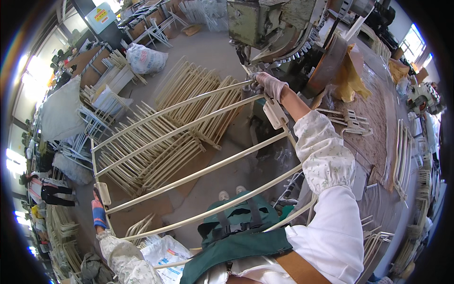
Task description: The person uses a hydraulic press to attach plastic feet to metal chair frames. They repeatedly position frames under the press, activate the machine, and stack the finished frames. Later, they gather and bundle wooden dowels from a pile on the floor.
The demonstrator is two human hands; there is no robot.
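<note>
From the head camera, looking down: you've got a big cream-coloured metal frame (189, 137) stretched across in front of you, long curved bars running from near left up to far right. Your right hand (269, 85), in a pale glove, is clenched around the far end of the frame, right up against the old green machine (265, 23) at the far side. Your left hand (98, 208), in a blue and orange glove, grips the near-left end bar, just below a small flat plate (103, 193) fixed on that bar. A matching plate (275, 113) sits on the far end, just beside your right forearm. So the frame hangs between your two hands, tilted, its far end at the machine's jaws area, its near end low on your left.

Under the frame, on the concrete floor (208, 52), lies a heap of similar cream frames (179, 123). To your right runs a workbench (378, 128) with small metal brackets on it. Your green apron (236, 236) shows at the near edge, shoes peeking out below the bars. Far left, more stacked frames and white sacks (145, 57).
</note>
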